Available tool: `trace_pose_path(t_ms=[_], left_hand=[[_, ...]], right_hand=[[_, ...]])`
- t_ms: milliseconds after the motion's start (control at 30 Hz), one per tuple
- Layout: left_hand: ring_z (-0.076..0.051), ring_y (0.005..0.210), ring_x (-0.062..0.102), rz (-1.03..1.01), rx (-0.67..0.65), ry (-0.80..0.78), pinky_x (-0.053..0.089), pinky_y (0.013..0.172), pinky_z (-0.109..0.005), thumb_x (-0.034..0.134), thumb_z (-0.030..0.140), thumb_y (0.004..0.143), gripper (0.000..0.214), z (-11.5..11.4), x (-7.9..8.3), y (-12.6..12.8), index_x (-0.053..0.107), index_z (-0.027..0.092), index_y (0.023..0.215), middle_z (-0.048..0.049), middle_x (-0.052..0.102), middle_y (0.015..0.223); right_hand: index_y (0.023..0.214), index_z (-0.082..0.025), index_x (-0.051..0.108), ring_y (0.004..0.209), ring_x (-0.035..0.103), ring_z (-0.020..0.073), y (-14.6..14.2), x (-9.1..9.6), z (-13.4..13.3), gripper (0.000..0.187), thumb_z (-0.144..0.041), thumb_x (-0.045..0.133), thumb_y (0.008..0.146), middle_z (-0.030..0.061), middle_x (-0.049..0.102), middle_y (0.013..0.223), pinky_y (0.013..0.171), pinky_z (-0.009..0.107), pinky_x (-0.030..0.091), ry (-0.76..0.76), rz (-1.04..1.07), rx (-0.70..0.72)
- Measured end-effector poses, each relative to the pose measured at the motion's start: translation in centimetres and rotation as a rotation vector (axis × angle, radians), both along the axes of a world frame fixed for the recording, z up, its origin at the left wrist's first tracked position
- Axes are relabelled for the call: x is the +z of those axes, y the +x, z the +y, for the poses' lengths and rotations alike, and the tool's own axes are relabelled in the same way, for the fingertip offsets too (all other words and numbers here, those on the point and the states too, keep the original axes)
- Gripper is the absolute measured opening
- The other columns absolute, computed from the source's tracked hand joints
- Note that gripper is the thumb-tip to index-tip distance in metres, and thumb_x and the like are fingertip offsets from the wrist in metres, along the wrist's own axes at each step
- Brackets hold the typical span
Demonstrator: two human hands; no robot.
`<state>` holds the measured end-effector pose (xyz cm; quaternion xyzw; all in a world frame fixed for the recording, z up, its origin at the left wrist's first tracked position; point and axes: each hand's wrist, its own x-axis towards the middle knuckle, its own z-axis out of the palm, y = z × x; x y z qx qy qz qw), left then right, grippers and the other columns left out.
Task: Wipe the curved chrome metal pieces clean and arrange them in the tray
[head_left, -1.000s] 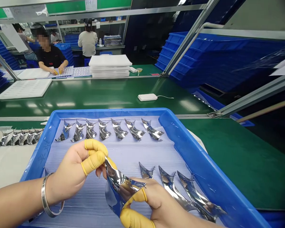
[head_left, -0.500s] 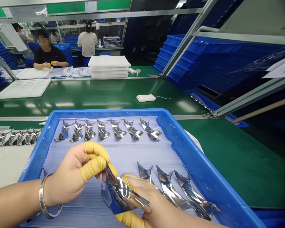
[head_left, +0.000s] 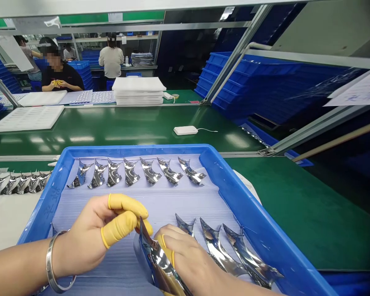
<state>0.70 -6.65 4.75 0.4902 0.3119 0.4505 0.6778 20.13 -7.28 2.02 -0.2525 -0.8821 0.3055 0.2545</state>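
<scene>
My right hand [head_left: 185,255], with yellow finger cots, grips a curved, mirror-bright chrome trim piece [head_left: 165,263] above the tray. At the piece's pointed upper end, the yellow-cotted thumb and fingers of my left hand [head_left: 107,230] close in a pinch. A metal bangle [head_left: 51,263] circles the left wrist. Below both hands is a blue tray [head_left: 249,209] lined with pale sheets. Several similar chrome pieces [head_left: 131,172] form a row along its far side. More chrome pieces [head_left: 220,246] lie to the right, partly hidden behind my right hand.
Left of the tray, several chrome pieces [head_left: 24,183] rest on a pale sheet. A white device with a cable [head_left: 185,130] lies on the green bench [head_left: 135,123]. Metal frame posts [head_left: 234,57] cross the view. Beyond sit a foam stack [head_left: 138,90], blue crates [head_left: 228,78] and co-workers [head_left: 61,74].
The held chrome piece has tilted steeper and lower, showing a narrower face, while my right hand has turned with it. My left fingers stay at its tip. The camera view has shifted slightly.
</scene>
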Motion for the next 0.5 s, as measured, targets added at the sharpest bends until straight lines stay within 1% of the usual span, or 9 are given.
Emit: trace_pose_path(t_ms=[133,233,300,367,433,500], left_hand=[[-0.012,0.088,0.057,0.203,-0.016,0.142,0.044,0.083,-0.022,0.05,0.019,0.086,0.018,-0.18,0.14,-0.34,0.063,0.025,0.097,0.0002,0.064,0.093],[-0.016,0.097,0.052,0.318,-0.1,0.273,0.04,0.088,-0.027,0.043,0.015,0.088,0.026,-0.11,0.31,-0.58,0.059,0.025,0.106,-0.002,0.059,0.103],[-0.017,0.095,0.052,0.333,-0.146,0.32,0.041,0.087,-0.031,0.04,0.014,0.089,0.028,-0.01,0.41,-0.6,0.056,0.024,0.109,-0.004,0.057,0.102],[-0.017,0.09,0.053,0.332,-0.17,0.332,0.042,0.084,-0.033,0.039,0.015,0.089,0.028,0.04,0.46,-0.54,0.056,0.022,0.11,-0.0053,0.056,0.098],[-0.017,0.086,0.053,0.333,-0.174,0.335,0.043,0.081,-0.033,0.038,0.015,0.089,0.027,0.02,0.45,-0.47,0.056,0.02,0.108,-0.0054,0.056,0.093],[-0.016,0.084,0.052,0.336,-0.171,0.331,0.043,0.08,-0.033,0.038,0.014,0.089,0.026,-0.02,0.39,-0.45,0.056,0.02,0.107,-0.005,0.055,0.091]], right_hand=[[0.066,-0.018,0.038,0.057,0.04,0.0165,0.15,0.05,0.29,0.014,-0.006,0.037,0.074,0.0023,0.046,0.061,0.057,0.03,0.035,0.119,0.054,-0.034],[0.067,-0.018,0.038,0.056,0.041,0.0159,0.18,0.21,0.22,0.015,-0.005,0.037,0.075,0.0017,0.046,0.06,0.057,0.029,0.036,0.15,0.079,-0.056],[0.069,-0.017,0.041,0.058,0.043,0.0164,0.17,0.28,0.13,0.014,-0.008,0.038,0.079,0.0025,0.048,0.062,0.059,0.03,0.039,0.146,0.079,-0.07],[0.073,-0.017,0.046,0.062,0.047,0.0173,0.19,0.34,0.03,0.014,-0.014,0.039,0.085,0.0038,0.051,0.064,0.063,0.031,0.042,0.154,0.081,-0.092],[0.079,-0.015,0.05,0.066,0.05,0.0181,0.25,0.41,-0.04,0.016,-0.019,0.039,0.09,0.0052,0.053,0.067,0.066,0.032,0.045,0.173,0.083,-0.114],[0.082,-0.015,0.052,0.068,0.052,0.0183,0.32,0.54,-0.07,0.018,-0.021,0.038,0.091,0.0065,0.054,0.071,0.066,0.031,0.047,0.17,0.078,-0.125]])
